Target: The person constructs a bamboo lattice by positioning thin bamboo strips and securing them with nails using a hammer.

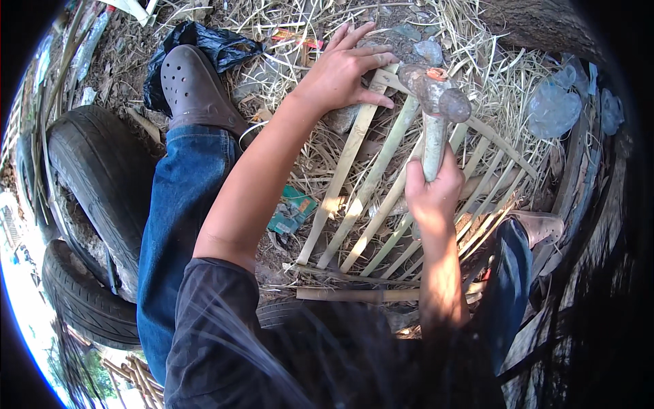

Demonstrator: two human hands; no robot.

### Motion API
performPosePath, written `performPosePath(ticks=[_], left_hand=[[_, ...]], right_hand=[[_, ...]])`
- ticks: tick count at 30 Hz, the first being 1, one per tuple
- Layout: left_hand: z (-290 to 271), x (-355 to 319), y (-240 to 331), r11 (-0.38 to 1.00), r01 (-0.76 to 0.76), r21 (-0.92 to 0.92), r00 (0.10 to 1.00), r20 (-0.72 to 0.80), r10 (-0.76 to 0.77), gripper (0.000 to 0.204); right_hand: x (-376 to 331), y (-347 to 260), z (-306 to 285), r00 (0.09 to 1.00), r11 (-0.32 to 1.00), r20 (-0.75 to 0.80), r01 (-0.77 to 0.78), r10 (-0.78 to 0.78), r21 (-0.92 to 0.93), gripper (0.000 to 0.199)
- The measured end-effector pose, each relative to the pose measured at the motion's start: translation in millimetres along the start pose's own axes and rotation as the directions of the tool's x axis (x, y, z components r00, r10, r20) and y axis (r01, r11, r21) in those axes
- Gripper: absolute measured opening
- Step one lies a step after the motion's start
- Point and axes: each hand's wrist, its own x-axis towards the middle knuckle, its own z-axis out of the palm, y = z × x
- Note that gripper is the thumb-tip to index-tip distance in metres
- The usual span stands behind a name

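My right hand (436, 191) is closed round the pale handle of a hammer (434, 146). Its rusty metal head hangs over a crosspiece (501, 144) of a frame of split bamboo slats (371, 184) and hides part of it. Several slats run side by side from that crosspiece toward me. At the upper left corner of the frame, my left hand (340, 71) rests with fingers stretched and spread. Its thumb lies across the end of the outermost slat, and its forefinger reaches the corner beside the hammer head. Whether a nail is at that corner, I cannot tell.
Straw and bamboo shavings (463, 41) litter the dirt. Old tires (102, 170) stand at left, near my clog (197, 85) and a black plastic bag (225, 49). Clear plastic bags (555, 105) lie at right by a tree trunk (545, 24). A bamboo piece (361, 294) lies nearest me.
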Motion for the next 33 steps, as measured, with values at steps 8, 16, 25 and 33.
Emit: performPosePath(ticks=[8,16,25,33], left_hand=[[-5,5,-22,0.958,0.108,-0.265,0.964,0.263,-0.036,0.063],[-3,-1,-30,0.996,-0.040,-0.082,0.973,0.224,0.058,0.058],[-7,-6,-17,0.999,0.026,0.029,0.979,0.203,-0.031,0.059],[-79,-45,106,0.517,0.812,-0.271,0.540,0.009,-0.842,0.035]], right_hand=[[-14,12,19,0.993,0.995,-0.111,0.037,-0.027,0.093,0.024],[-6,4,27,0.994,0.998,-0.093,0.055,-0.054,0.007,0.023],[-10,18,30,0.997,1.000,-0.068,-0.022,0.022,0.002,0.023],[-20,18,10,0.992,0.992,-0.009,-0.122,0.122,0.034,0.021]])
